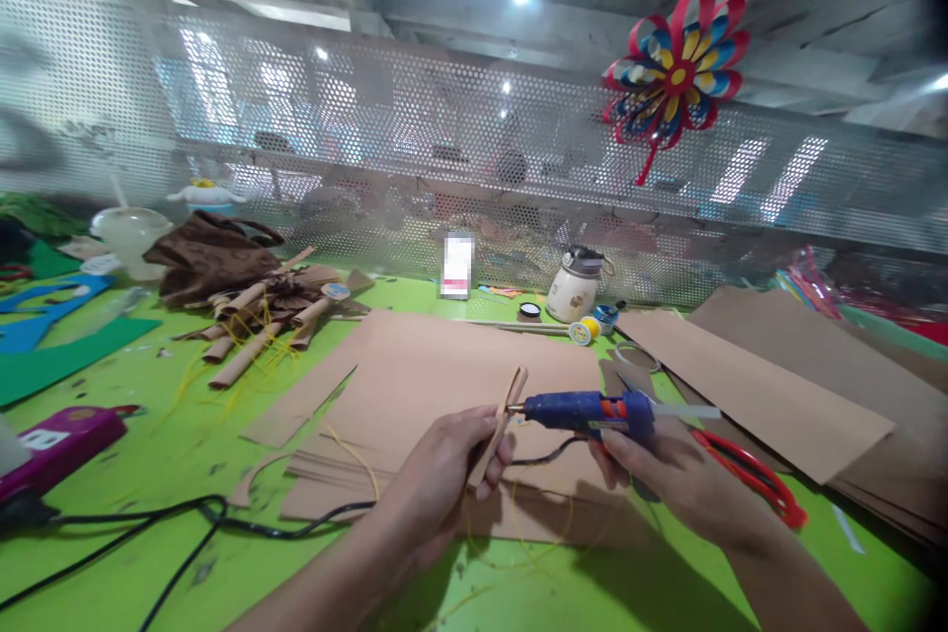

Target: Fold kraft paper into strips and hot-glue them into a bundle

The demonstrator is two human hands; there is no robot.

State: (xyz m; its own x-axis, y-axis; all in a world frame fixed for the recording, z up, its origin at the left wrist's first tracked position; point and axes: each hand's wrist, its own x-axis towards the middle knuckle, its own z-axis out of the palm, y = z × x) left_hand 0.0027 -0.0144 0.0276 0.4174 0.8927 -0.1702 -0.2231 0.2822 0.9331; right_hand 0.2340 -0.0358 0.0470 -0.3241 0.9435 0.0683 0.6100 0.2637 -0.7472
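My left hand (444, 469) is closed on a narrow folded strip of brown paper (504, 415), holding it upright over the brown paper sheets (436, 365). My right hand (667, 469) grips a blue hot glue gun (592, 412) by its handle. The gun lies level with its nozzle pointing left and touching the upper part of the strip. A clear glue stick pokes out of the gun's back end to the right. The gun's black cord hangs below my hands.
Red-handled scissors (748, 474) lie right of my right hand. Rolled brown paper tubes (252, 326) and a brown bag are at the back left. A magenta power strip (59, 434) with black cable (185, 513) is at left. A white jar (574, 286) and yellow spool (588, 330) stand behind. A paper pinwheel (677, 69) hangs on the mesh wall.
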